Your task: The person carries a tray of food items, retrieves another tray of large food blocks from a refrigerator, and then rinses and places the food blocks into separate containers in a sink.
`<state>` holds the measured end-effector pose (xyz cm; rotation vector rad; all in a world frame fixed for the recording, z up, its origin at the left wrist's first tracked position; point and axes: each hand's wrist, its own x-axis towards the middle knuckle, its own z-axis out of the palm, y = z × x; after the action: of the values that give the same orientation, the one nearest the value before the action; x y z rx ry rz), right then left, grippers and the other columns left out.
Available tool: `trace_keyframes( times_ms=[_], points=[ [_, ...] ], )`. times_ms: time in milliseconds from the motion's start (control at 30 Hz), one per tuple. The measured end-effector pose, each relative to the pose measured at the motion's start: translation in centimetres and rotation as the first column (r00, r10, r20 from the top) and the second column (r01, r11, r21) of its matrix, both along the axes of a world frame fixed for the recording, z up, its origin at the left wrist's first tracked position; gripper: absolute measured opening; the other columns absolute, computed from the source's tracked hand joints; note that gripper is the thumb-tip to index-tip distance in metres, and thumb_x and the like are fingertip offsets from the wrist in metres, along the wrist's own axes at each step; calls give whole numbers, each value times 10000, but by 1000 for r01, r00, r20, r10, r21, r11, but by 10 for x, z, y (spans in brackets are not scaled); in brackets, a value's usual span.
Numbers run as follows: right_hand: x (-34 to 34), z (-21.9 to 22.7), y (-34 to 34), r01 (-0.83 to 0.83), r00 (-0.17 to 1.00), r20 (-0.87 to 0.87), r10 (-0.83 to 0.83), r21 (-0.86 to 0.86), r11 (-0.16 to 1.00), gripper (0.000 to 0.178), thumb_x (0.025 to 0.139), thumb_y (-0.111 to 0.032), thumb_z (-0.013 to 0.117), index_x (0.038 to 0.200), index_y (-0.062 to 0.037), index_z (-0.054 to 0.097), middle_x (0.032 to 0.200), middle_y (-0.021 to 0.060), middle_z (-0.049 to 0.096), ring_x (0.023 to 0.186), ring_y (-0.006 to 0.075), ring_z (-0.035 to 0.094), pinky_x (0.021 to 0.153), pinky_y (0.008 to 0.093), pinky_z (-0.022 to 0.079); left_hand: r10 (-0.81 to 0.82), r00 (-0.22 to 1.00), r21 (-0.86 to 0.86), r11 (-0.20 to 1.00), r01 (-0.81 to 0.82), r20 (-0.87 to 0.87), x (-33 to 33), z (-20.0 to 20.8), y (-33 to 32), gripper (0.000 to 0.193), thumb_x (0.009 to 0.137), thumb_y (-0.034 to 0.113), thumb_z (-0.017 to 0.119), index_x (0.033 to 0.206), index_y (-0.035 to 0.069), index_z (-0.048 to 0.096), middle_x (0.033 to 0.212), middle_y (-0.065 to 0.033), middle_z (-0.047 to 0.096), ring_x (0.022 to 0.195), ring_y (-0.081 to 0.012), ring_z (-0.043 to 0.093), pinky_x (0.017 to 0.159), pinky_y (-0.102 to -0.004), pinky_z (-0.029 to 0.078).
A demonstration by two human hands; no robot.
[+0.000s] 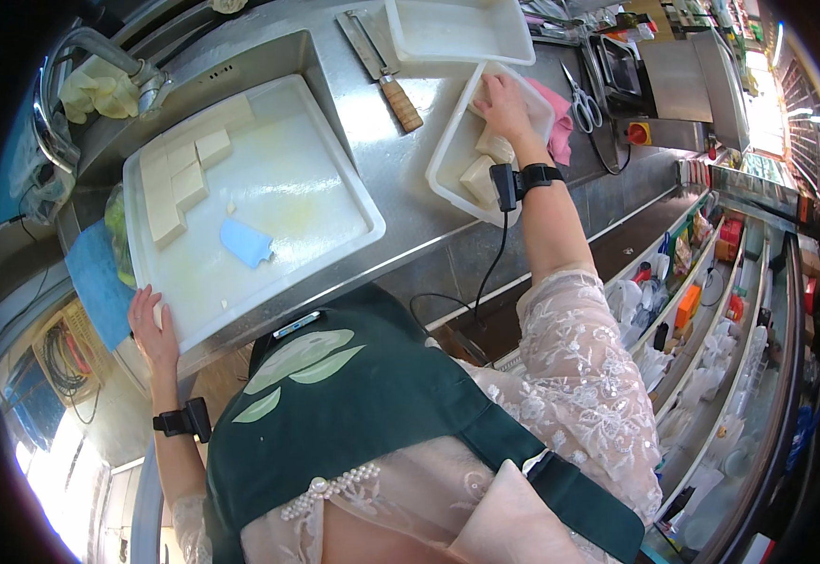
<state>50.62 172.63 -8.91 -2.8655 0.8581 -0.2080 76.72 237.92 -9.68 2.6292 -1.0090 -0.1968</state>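
Note:
My left hand [153, 329] rests at the near left corner of a white tray [339, 240], fingers stretched out and touching its rim. Pale tofu blocks [184, 188] stand in a group along the tray's left and far side. Nearer the middle lie a light-blue scraper [245, 242] and a few crumbs. Out to the right, my right hand [504, 101] reaches into the far end of a white plastic tub [443, 150], fingers spread. I see no block in its fingers, though the fingertips are partly hidden. Other tofu pieces [480, 179] sit in the tub's near end.
A wooden-handled knife [386, 80] lies on the steel counter between tray and tub. Behind the tub stands another white bin [461, 33]. A pink cloth [553, 117] and scissors [584, 108] are to its right. A faucet [100, 47] with a draped glove overhangs the far left.

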Motion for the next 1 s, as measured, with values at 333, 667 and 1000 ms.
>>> trace_keyframes(
  times_ms=[333, 667, 1000],
  points=[
    [5, 11, -10, -11, 970, -234, 69, 240, 971, 478, 696, -128, 743, 1118, -54, 533, 1117, 169, 556, 1080, 366, 519, 932, 431, 425, 18, 1000, 18, 1000, -18, 10, 0, 1, 0, 223, 860, 166, 573, 1042, 43, 615, 1271, -114, 562, 1261, -312, 430, 1063, -421, 317],
    [6, 41, -3, -241, 925, -246, 291, 213, 947, 420, 630, -157, 796, 997, -62, 614, 1057, 135, 604, 995, 320, 563, 856, 382, 453, 25, 1000, 5, 1000, -25, 11, 0, -2, 1, 223, 846, 136, 584, 1046, 44, 615, 1270, -106, 564, 1260, -302, 428, 1060, -410, 322],
    [14, 88, 66, 72, 902, 248, -352, 719, 691, 363, 695, -71, 781, 1013, -18, 614, 917, 80, 661, 819, 172, 635, 749, 271, 506, 81, 996, -78, 993, -83, -31, -5, 1, -3, 205, 808, 70, 610, 1011, 41, 614, 1239, -115, 570, 1241, -317, 433, 1043, -417, 344]
  ],
)
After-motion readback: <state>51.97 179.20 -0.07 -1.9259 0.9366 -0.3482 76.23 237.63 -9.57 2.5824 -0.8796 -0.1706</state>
